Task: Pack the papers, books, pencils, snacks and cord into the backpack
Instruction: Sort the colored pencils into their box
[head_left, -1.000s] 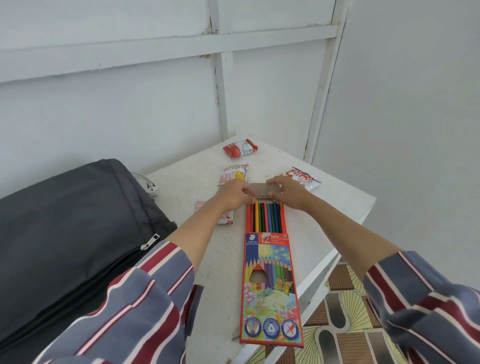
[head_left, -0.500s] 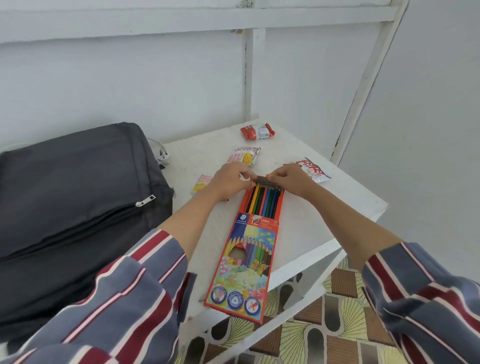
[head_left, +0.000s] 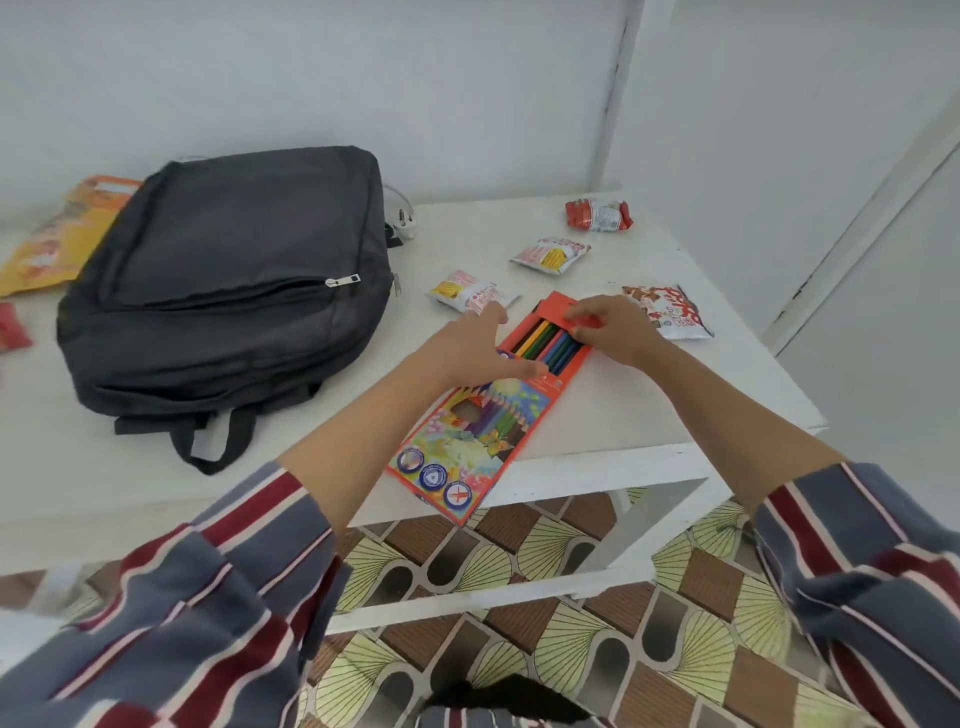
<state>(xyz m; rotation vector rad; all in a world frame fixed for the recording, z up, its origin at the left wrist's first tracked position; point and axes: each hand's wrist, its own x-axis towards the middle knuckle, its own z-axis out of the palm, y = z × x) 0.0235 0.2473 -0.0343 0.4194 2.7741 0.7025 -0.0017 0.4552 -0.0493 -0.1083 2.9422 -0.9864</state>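
- A pencil box (head_left: 488, 410) lies slantwise at the front edge of the white table (head_left: 675, 405). Its near end juts past that edge, and its open far end shows coloured pencils (head_left: 545, 343).
- The right hand (head_left: 615, 332) pinches the box's red flap (head_left: 584, 323) between thumb and curled fingers at the far end.
- The left hand (head_left: 475, 351) rests on the box's left side, fingers straight and loosely spread, thumb across the lid.
- One snack packet (head_left: 667, 312) lies just behind the right hand, by the right edge. A second packet (head_left: 467, 293) lies just beyond the left fingertips. A third packet (head_left: 550, 254) and a fourth packet (head_left: 600, 215) lie toward the far right corner.
- A dark backpack (head_left: 228, 291) lies flat left of the hands. A white cord plug (head_left: 404, 222) sits at its far right corner, and an orange book (head_left: 62, 234) lies beyond it.
- Both bare forearms reach forward from striped sleeves (head_left: 208, 597).
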